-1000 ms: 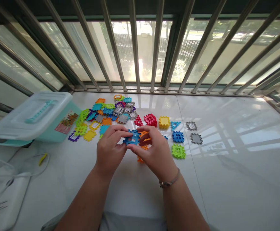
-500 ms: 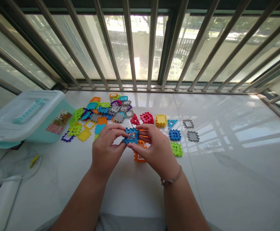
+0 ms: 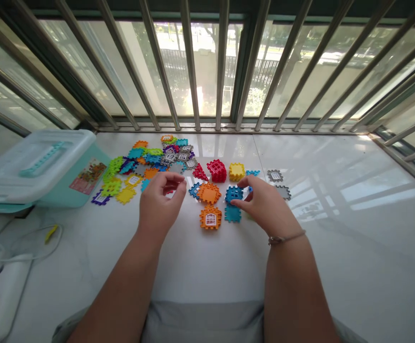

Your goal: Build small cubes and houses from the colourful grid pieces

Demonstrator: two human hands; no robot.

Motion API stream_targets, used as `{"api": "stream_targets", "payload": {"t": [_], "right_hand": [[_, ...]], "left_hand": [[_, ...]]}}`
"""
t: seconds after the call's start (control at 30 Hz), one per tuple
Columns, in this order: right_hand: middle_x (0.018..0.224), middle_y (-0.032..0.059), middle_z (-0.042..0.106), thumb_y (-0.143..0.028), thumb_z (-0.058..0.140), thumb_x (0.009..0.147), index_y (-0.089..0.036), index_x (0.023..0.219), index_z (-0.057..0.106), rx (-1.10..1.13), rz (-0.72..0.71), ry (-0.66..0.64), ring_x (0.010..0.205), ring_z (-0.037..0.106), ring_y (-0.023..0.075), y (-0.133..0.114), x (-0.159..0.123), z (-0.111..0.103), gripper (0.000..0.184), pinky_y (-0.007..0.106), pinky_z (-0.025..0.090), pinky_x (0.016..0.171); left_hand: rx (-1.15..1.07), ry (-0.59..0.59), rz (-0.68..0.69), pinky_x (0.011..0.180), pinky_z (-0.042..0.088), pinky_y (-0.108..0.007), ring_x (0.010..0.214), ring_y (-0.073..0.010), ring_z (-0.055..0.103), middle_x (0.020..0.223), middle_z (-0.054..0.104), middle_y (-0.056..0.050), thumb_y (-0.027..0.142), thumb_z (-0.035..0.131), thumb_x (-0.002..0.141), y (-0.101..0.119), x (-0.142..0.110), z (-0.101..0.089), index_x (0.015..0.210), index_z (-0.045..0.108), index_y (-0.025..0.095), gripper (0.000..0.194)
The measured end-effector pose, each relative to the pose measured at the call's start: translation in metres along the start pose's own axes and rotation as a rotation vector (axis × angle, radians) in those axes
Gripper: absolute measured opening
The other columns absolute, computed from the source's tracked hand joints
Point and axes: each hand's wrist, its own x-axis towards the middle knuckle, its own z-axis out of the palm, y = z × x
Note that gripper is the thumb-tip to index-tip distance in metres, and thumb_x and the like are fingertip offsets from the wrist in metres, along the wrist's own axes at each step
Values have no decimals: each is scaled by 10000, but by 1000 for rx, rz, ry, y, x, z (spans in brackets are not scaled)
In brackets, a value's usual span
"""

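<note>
The blue window piece (image 3: 234,194) is now sitting to the right, away from the left hand (image 3: 182,185). The right hand (image 3: 243,190) is gripping its edge, thumb and fingers slightly parted. The left hand is hovering empty, thumb and fingertips nearly meeting. From the blue window piece, the orange stack (image 3: 209,194) is lying at nine o'clock, the yellow stack (image 3: 236,171) at twelve, the teal piece (image 3: 232,214) at six.

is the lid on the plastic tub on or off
On: the pale lid sits across the top of the teal tub, handle uppermost.
</note>
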Motion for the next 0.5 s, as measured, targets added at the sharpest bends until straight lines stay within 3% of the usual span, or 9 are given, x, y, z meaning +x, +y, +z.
{"api": "stream_targets", "payload": {"t": [0.17, 0.3, 0.5], "right_hand": [[1156, 55, 824, -262, 960, 832, -228, 1119, 732, -95, 47, -29, 977, 753, 238, -1, 4, 7, 368, 339, 504, 784], [1225, 68, 825, -316, 951, 857, -230, 1180, 725, -158, 105, -57, 1056, 760, 262, -1, 4, 7, 403, 349, 508, 820], [1255, 58, 821, -337, 938, 878, -241, 1247, 702, -196, 154, -132, 1069, 767, 256, -5, 7, 11, 448, 340, 513, 810]], "left_hand": [[45, -84, -63, 675, 575, -270, 788, -179, 752, 943, 811, -32, 305, 701, 893, 3, 3, -2, 985, 766, 223, 139], [196, -230, -33, 862, 622, -370, 910, -234, 765, 1048, 812, -72, 260, 650, 896, -3, 6, -7, 1036, 780, 217, 196], [309, -406, 30, 1085, 585, -471, 1168, -311, 742, 1202, 791, -123, 201, 616, 935, -13, 9, -6, 1126, 773, 191, 247]]}}
